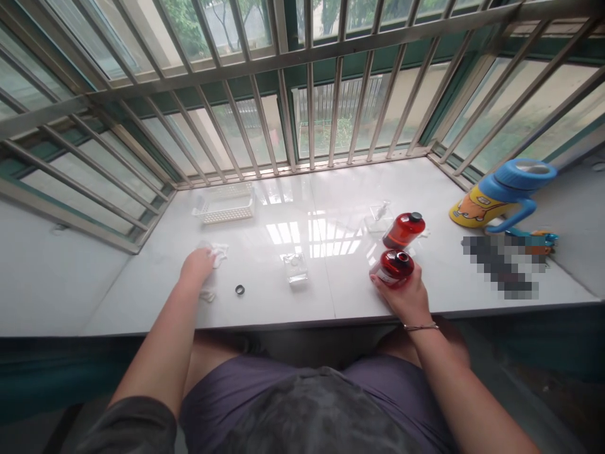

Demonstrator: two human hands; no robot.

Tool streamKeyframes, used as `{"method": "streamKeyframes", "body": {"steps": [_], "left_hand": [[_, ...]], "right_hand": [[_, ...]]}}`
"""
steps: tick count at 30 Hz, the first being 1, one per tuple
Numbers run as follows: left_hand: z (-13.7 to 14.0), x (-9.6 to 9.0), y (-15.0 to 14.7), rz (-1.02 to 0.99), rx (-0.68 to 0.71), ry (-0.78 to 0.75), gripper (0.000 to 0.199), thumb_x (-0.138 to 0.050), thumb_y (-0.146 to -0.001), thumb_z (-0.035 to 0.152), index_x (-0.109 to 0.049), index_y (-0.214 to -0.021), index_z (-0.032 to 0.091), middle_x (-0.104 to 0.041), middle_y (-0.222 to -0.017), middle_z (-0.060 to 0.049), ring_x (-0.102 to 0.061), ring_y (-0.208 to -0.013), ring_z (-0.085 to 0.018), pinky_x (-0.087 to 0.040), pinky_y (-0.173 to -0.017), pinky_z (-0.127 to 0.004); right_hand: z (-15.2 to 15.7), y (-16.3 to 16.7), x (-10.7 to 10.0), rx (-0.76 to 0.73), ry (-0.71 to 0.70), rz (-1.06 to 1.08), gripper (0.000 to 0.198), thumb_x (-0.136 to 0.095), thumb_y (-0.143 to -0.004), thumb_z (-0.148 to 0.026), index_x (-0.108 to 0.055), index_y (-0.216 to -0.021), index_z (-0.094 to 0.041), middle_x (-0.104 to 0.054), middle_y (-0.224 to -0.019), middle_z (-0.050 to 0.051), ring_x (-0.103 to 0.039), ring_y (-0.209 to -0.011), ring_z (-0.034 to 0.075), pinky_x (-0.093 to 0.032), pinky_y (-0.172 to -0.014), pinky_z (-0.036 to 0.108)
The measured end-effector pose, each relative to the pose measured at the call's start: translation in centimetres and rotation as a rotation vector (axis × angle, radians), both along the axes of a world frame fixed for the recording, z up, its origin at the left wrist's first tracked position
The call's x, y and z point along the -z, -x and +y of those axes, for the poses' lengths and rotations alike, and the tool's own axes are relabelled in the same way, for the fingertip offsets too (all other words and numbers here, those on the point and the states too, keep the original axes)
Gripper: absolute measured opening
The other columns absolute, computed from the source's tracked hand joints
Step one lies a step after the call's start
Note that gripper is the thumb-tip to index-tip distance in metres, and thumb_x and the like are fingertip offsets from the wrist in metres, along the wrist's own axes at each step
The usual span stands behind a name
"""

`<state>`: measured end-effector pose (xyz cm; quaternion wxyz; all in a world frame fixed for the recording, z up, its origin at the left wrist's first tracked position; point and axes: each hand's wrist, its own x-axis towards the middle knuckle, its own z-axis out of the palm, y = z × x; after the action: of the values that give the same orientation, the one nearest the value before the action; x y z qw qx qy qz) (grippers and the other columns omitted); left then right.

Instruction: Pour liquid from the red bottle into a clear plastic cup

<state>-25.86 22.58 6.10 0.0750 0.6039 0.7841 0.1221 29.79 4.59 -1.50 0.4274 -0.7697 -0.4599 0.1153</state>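
My right hand [409,293] is wrapped round a red see-through bottle [396,270], which has an uncovered mouth and stands near the table's front edge. Just behind it is a second red bottle [403,232] with a black cap. My left hand [196,270] is closed on a crumpled white tissue [219,254] at the left of the table; its fingertips are partly hidden. Below that hand lies another crumpled whitish piece [208,295]. A small dark ring-shaped cap [240,290] rests to its right. Between my hands stands a small clear glass bottle [295,270].
A white perforated basket [229,217] sits at the back left. Behind the red bottles is a clear item with a nozzle [379,214]. A blue and yellow flask [491,198] and a pixelated object [501,265] are at right. Metal bars [293,60] border the white table [283,309].
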Motion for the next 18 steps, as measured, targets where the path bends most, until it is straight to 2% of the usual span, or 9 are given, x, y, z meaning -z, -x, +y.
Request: {"method": "streamKeyframes", "body": {"steps": [3,5,9,11,13,15,18], "left_hand": [[-0.6,-0.2,0.7,0.044,-0.018,-0.015,0.015,-0.064,-0.086,0.028,-0.073,-0.088,0.016,-0.081,-0.106,-0.016,-0.072,-0.111,-0.036,-0.055,-0.103,-0.047],[-1.5,-1.1,0.9,0.061,-0.039,-0.062,0.020,-0.060,-0.091,0.032,-0.073,-0.091,0.016,-0.080,-0.103,-0.014,-0.073,-0.107,-0.035,-0.056,-0.100,-0.049],[-6.4,-3.3,-0.3,0.083,-0.066,-0.243,0.036,-0.046,-0.103,0.040,-0.068,-0.119,0.017,-0.075,-0.129,-0.016,-0.068,-0.123,-0.035,-0.053,-0.109,-0.053],[-10.2,-3.6,-2.3,0.054,0.021,-0.289,0.034,-0.048,-0.104,0.046,-0.067,-0.120,0.023,-0.071,-0.141,-0.009,-0.067,-0.129,-0.031,-0.055,-0.110,-0.047],[-14.4,-2.8,-5.2,-0.064,0.241,-0.314,0.027,-0.051,-0.104,0.046,-0.069,-0.112,0.026,-0.072,-0.141,-0.009,-0.068,-0.131,-0.032,-0.058,-0.110,-0.048],[-17.9,-0.8,-8.5,-0.139,0.451,-0.242,0.023,-0.051,-0.105,0.040,-0.071,-0.110,0.029,-0.074,-0.140,-0.008,-0.068,-0.134,-0.030,-0.052,-0.120,-0.050],[-21.3,3.6,-13.4,-0.139,0.666,-0.130,0.038,-0.046,-0.107,0.027,-0.065,-0.140,0.026,-0.069,-0.150,-0.011,-0.064,-0.142,-0.028,-0.047,-0.127,-0.050]], "right_hand": [[0.0,0.1,-0.3,0.010,0.033,0.016,0.112,-0.085,-0.067,-0.073,-0.043,-0.157,-0.021,-0.069,-0.143,0.020,-0.072,-0.121,0.042,-0.058,-0.100,0.055],[0.0,0.1,-0.4,0.017,0.045,0.022,0.112,-0.084,-0.066,-0.073,-0.043,-0.156,-0.020,-0.069,-0.142,0.020,-0.072,-0.121,0.041,-0.058,-0.100,0.053],[0.0,0.1,-0.3,0.022,0.037,0.007,0.111,-0.083,-0.066,-0.076,-0.044,-0.154,-0.021,-0.070,-0.141,0.020,-0.073,-0.120,0.041,-0.058,-0.098,0.052],[0.1,0.0,-0.2,0.020,0.038,-0.006,0.112,-0.083,-0.066,-0.077,-0.043,-0.155,-0.021,-0.070,-0.141,0.020,-0.073,-0.119,0.041,-0.058,-0.098,0.053],[0.1,-0.1,0.0,0.020,0.041,-0.016,0.113,-0.083,-0.066,-0.077,-0.043,-0.156,-0.021,-0.069,-0.140,0.020,-0.073,-0.119,0.042,-0.058,-0.098,0.053],[0.1,-0.1,0.2,0.025,0.046,-0.026,0.115,-0.083,-0.066,-0.077,-0.042,-0.156,-0.020,-0.069,-0.140,0.020,-0.072,-0.120,0.042,-0.058,-0.098,0.053],[0.2,-0.1,0.2,0.037,0.054,-0.034,0.116,-0.083,-0.065,-0.078,-0.042,-0.156,-0.019,-0.070,-0.139,0.021,-0.072,-0.120,0.042,-0.058,-0.098,0.053]]}}
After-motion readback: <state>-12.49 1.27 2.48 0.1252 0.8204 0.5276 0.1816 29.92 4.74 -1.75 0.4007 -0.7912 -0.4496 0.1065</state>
